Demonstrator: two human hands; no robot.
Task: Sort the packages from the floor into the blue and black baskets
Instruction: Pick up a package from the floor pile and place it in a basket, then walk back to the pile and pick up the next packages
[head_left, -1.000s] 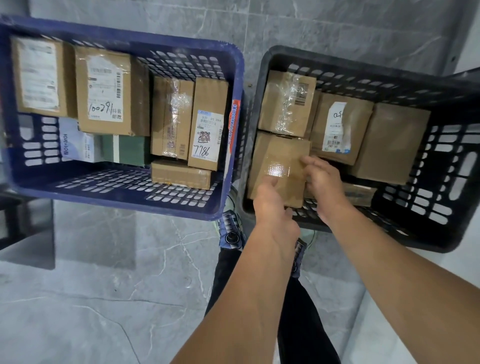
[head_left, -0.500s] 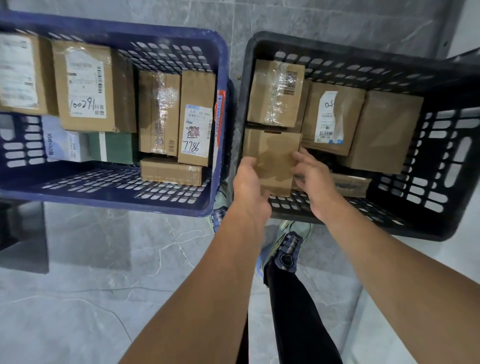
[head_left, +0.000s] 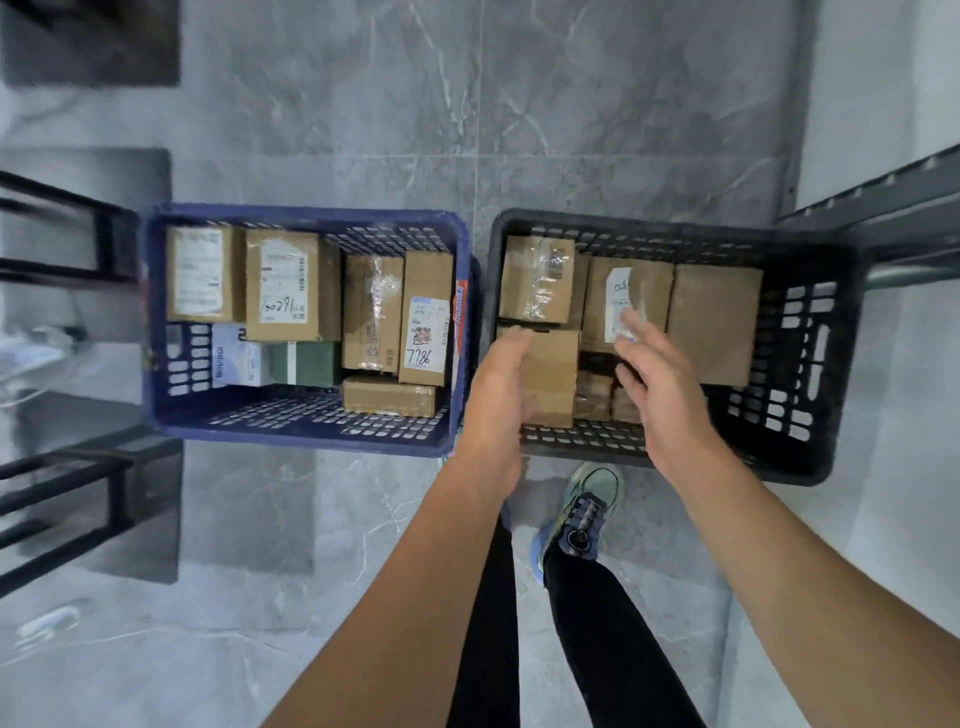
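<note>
A blue basket (head_left: 306, 435) on the left holds several cardboard packages. Beside it on the right, a black basket (head_left: 810, 395) holds several more. A plain brown box (head_left: 553, 374) lies in the black basket's near left corner. My left hand (head_left: 501, 395) hovers over the box's left edge with relaxed fingers and holds nothing. Above the middle of the black basket, my right hand (head_left: 657, 387) is spread with straight fingers and nothing in it. It partly covers a labelled box (head_left: 631, 296) and small packages below.
Both baskets stand on a grey marble-tile floor (head_left: 260, 519). Black metal shelf frames (head_left: 78, 467) run along the left, and a grey metal beam (head_left: 883, 208) crosses the upper right. My legs and a shoe (head_left: 584, 514) are just in front of the black basket.
Both hands held the brown box and set it into the black basket's near left corner. They have let go and lifted away. The view has pulled back from the baskets.
</note>
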